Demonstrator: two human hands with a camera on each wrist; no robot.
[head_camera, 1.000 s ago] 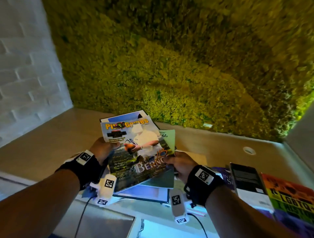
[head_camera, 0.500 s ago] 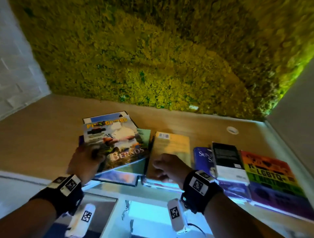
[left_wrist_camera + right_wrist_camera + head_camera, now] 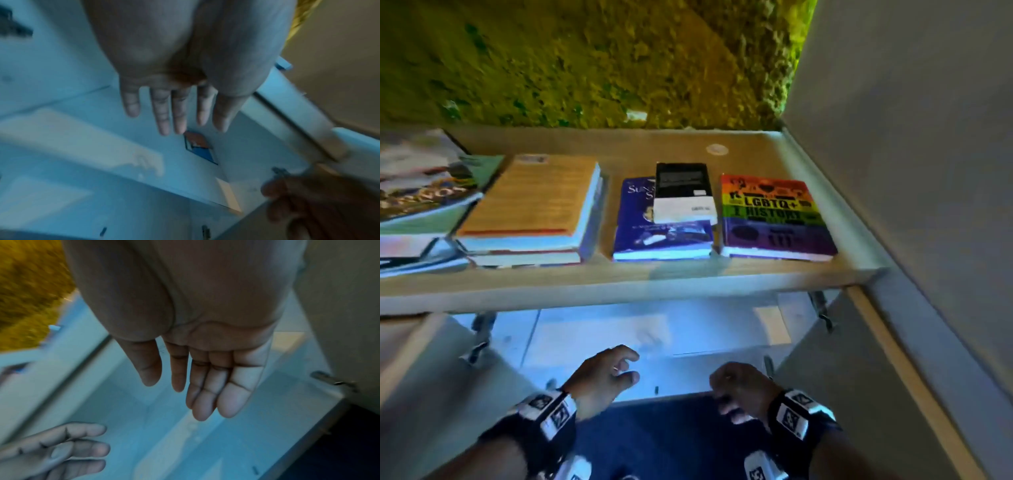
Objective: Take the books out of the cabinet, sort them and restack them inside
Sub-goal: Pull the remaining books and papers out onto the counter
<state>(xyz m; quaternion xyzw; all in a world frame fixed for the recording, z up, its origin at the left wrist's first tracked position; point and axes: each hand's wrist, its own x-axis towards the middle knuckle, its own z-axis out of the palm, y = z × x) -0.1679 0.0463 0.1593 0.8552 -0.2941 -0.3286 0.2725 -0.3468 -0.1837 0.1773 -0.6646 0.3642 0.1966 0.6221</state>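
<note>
Books lie on the wooden cabinet top (image 3: 722, 274): a magazine pile (image 3: 421, 192) at the left, a tan-covered stack (image 3: 534, 202), a blue book (image 3: 661, 233) with a black-and-white book (image 3: 683, 192) on it, and a rainbow-covered history book (image 3: 774, 212). Both hands hang below the top, in front of the open cabinet's blue-lit white inside (image 3: 602, 339). My left hand (image 3: 626, 366) (image 3: 174, 121) is empty, its fingers spread and straight. My right hand (image 3: 726, 407) (image 3: 185, 394) is empty too, fingers relaxed and together.
A green moss wall (image 3: 585, 61) rises behind the top and a grey wall (image 3: 911, 137) closes the right side. Cabinet doors stand open at the left (image 3: 421, 377) and right (image 3: 876, 377) on metal hinges (image 3: 822, 308). Dark floor (image 3: 671, 438) lies below.
Both hands let go of the magazines, which now lie on the pile at the left. The hands dropped to the open cabinet's front, and the view swung right and down.
</note>
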